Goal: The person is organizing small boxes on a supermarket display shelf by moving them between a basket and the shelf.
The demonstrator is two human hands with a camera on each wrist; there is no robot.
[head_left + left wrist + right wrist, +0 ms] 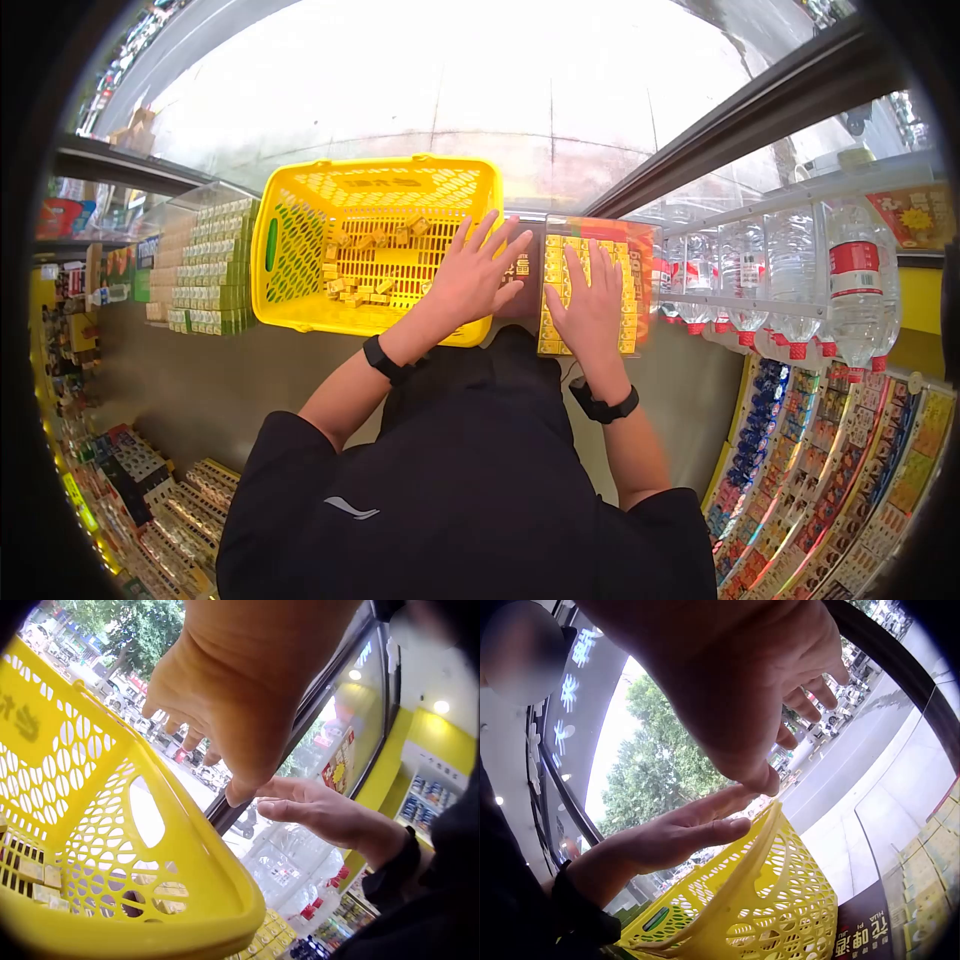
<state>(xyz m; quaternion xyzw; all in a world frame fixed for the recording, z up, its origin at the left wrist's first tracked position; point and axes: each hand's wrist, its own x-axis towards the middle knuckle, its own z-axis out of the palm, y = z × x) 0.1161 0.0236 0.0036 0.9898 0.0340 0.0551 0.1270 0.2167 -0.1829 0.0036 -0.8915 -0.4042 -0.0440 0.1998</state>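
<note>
A yellow plastic basket (440, 172) with pierced walls has several small yellow boxes (380, 240) scattered on its floor. My left hand (470, 275) overlaps the basket's right end in the head view, fingers straight and spread, holding nothing. Over a tray packed with rows of small yellow boxes (622, 325), my right hand (590, 305) is stretched flat, its thumb spread toward the left hand. Whether its fingers touch those boxes I cannot tell. Between basket and tray shows a dark maroon carton (866, 930) with printed lettering.
Stacked green-and-white boxes (212, 265) stand left of the basket. On the right are large water bottles (855, 275) with red caps. A dark window frame (740, 115) runs behind. Shelves of packaged goods (830, 470) fill the lower right.
</note>
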